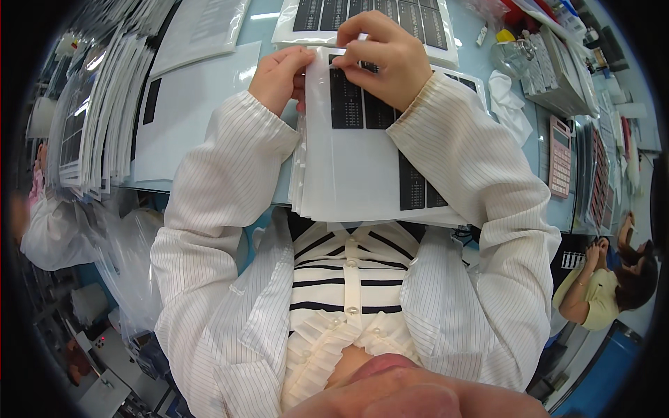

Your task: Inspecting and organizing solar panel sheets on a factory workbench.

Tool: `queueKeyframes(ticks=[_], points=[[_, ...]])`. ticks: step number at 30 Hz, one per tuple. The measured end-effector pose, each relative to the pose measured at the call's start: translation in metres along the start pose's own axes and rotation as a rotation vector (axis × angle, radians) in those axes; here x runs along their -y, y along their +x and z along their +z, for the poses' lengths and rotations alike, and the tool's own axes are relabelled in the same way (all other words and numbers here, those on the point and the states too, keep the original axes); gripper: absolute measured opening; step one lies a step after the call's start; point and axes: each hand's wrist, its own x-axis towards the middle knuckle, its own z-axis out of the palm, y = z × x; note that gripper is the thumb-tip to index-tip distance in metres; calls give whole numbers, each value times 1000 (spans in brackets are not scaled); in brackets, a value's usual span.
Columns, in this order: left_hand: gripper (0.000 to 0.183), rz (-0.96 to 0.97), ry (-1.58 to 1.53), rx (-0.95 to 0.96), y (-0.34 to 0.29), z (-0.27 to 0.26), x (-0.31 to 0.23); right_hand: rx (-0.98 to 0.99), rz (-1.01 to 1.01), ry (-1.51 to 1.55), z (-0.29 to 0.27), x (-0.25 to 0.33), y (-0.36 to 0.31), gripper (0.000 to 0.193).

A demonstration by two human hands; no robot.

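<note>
In front of me lies a stack of whitish, film-like sheets, its near end over the table edge. Black rectangular labels with small white print are on the top sheet. My left hand is closed on the far left corner of the top sheet, thumb uppermost. Over the far end of the same sheet, my right hand pinches with thumb and forefinger at the upper corner of a black label. Whatever sits between those fingertips is too small to make out. The right hand and sleeve cover part of the labels.
Another label sheet lies beyond the stack. Plain sheets and upright piles of sheets are at the left. At the right are a crumpled tissue, a glass bottle, a pink calculator and another person.
</note>
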Motion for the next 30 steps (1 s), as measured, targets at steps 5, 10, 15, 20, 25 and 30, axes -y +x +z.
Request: queueKeyframes(ticks=[5, 10, 15, 20, 25, 30], points=[[37, 128, 202, -32, 5, 2, 10, -134, -75, -221, 10, 13, -9, 16], [38, 292, 415, -36, 22, -6, 28, 28, -155, -181, 7, 6, -30, 11], [36, 336, 772, -140, 16, -2, 28, 232, -78, -155, -16, 19, -68, 7], [33, 380, 850, -174, 13, -5, 27, 260, 9, -58, -54, 50, -99, 6], [37, 351, 934, -179, 14, -16, 26, 250, 209, 170, -99, 71, -153, 14], [35, 403, 894, -160, 11, -12, 28, 243, 304, 177, -115, 91, -178, 19]])
